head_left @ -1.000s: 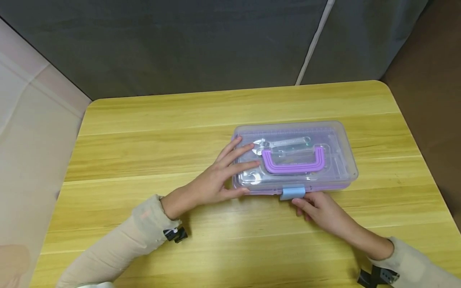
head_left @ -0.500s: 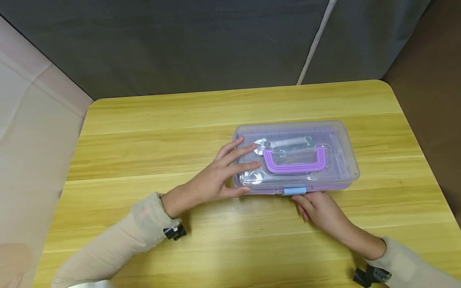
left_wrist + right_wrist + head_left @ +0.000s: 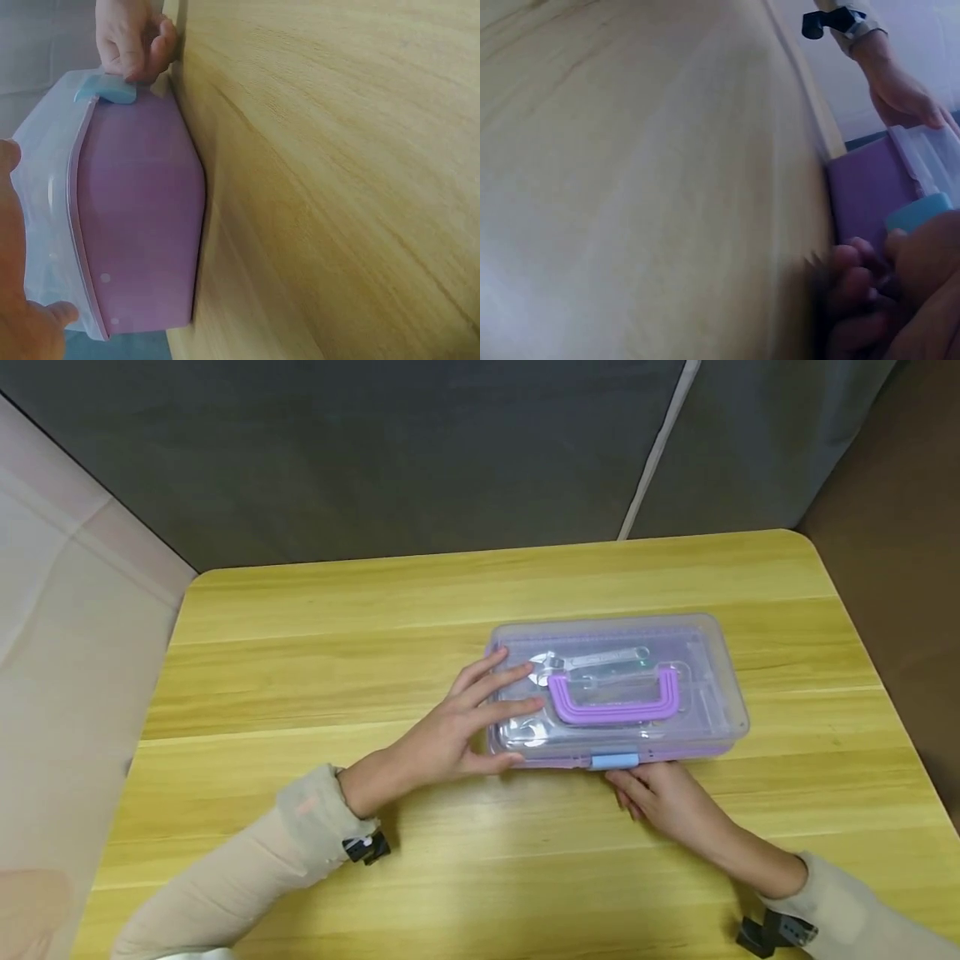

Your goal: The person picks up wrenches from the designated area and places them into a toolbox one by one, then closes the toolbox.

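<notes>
A lidded plastic toolbox [image 3: 705,693] with a clear top and a purple base [image 3: 142,202] stands on the table. My left hand [image 3: 457,731] rests on its left end, fingers spread over the lid and thumb at the front edge. On the front, the light blue latch [image 3: 614,762] lies close against the box. My right hand [image 3: 671,802] is at the latch, fingers curled and thumb at its lower edge. Folded flat on the lid is the purple handle [image 3: 615,714]. Through the lid shows an adjustable wrench [image 3: 600,658].
The wood-grain table [image 3: 315,652] stretches around the box on all sides. A dark grey curtain [image 3: 375,460] hangs behind its back edge. A brown panel [image 3: 892,610] borders the right side, and a pale one [image 3: 75,635] the left.
The latch, which tilted outward a second ago, now sits flatter against the box front. My right hand has shifted slightly left with it. My left hand stays in place.
</notes>
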`<state>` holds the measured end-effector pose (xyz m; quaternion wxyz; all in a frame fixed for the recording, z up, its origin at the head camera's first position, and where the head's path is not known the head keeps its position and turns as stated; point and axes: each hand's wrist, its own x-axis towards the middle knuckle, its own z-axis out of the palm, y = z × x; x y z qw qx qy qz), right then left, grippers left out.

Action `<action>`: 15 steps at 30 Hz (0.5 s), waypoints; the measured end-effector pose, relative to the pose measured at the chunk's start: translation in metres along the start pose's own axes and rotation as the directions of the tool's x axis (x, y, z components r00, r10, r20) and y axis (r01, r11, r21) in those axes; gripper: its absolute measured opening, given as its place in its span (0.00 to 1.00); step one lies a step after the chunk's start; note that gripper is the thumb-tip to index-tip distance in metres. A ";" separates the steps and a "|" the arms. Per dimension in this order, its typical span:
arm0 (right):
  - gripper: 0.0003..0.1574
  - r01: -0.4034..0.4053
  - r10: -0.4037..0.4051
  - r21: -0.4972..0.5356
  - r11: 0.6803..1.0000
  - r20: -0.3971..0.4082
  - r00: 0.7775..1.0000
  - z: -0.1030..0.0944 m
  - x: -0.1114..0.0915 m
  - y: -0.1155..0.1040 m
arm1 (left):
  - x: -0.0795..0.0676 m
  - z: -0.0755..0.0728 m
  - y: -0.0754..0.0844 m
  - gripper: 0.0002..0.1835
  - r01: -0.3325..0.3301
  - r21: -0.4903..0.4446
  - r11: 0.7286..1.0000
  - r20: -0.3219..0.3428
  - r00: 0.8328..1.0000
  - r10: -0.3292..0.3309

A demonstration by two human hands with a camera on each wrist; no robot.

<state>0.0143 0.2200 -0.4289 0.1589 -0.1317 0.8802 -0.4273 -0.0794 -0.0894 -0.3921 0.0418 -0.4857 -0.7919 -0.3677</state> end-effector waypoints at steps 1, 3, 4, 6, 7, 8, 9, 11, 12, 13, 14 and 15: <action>0.24 -0.011 0.011 -0.013 1.000 0.017 1.000 -0.002 -0.001 -0.001 | 0.000 0.000 0.000 0.33 0.000 0.001 1.000 0.001 1.000 0.000; 0.24 -0.034 0.037 -0.053 0.998 0.057 0.998 -0.007 -0.004 -0.003 | -0.001 0.000 0.000 0.33 0.003 0.009 1.000 0.006 1.000 -0.003; 0.24 -0.035 0.041 -0.077 0.996 0.079 0.996 -0.010 -0.006 -0.005 | -0.001 0.000 0.000 0.34 0.006 0.012 1.000 0.011 1.000 -0.006; 0.21 -0.027 0.039 -0.101 0.995 0.126 0.991 -0.016 -0.009 -0.009 | -0.002 -0.001 0.001 0.35 0.011 0.020 1.000 0.024 1.000 -0.012; 0.19 -0.017 0.033 -0.103 0.995 0.151 0.988 -0.020 -0.011 -0.011 | -0.002 -0.002 0.001 0.35 0.012 0.023 1.000 0.031 0.999 -0.013; 0.15 -0.004 0.022 -0.101 0.995 0.178 0.984 -0.024 -0.012 -0.014 | -0.001 -0.002 0.001 0.36 0.013 0.028 1.000 0.037 0.999 -0.014; 0.12 0.014 0.006 -0.093 0.996 0.206 0.978 -0.029 -0.014 -0.017 | -0.001 -0.004 0.002 0.36 0.012 0.033 0.999 0.041 0.999 -0.013; 0.06 0.045 -0.029 -0.059 0.997 0.255 0.967 -0.040 -0.017 -0.026 | 0.000 -0.007 0.002 0.37 0.004 0.045 0.999 0.049 0.999 -0.007; 0.05 0.059 -0.046 -0.039 0.997 0.275 0.960 -0.047 -0.019 -0.030 | 0.001 -0.008 0.003 0.37 0.000 0.052 0.999 0.052 0.999 -0.003; 0.04 0.077 -0.067 -0.023 0.997 0.290 0.955 -0.053 -0.020 -0.035 | 0.002 -0.010 0.003 0.37 -0.004 0.058 0.998 0.055 0.998 0.001; 0.03 0.095 -0.089 -0.005 0.996 0.300 0.950 -0.060 -0.021 -0.039 | 0.003 -0.012 0.004 0.37 -0.009 0.063 0.998 0.058 0.998 0.005; 0.02 0.118 -0.114 0.004 0.993 0.300 0.947 -0.067 -0.021 -0.044 | 0.005 -0.014 0.004 0.36 -0.010 0.063 0.998 0.060 0.998 0.006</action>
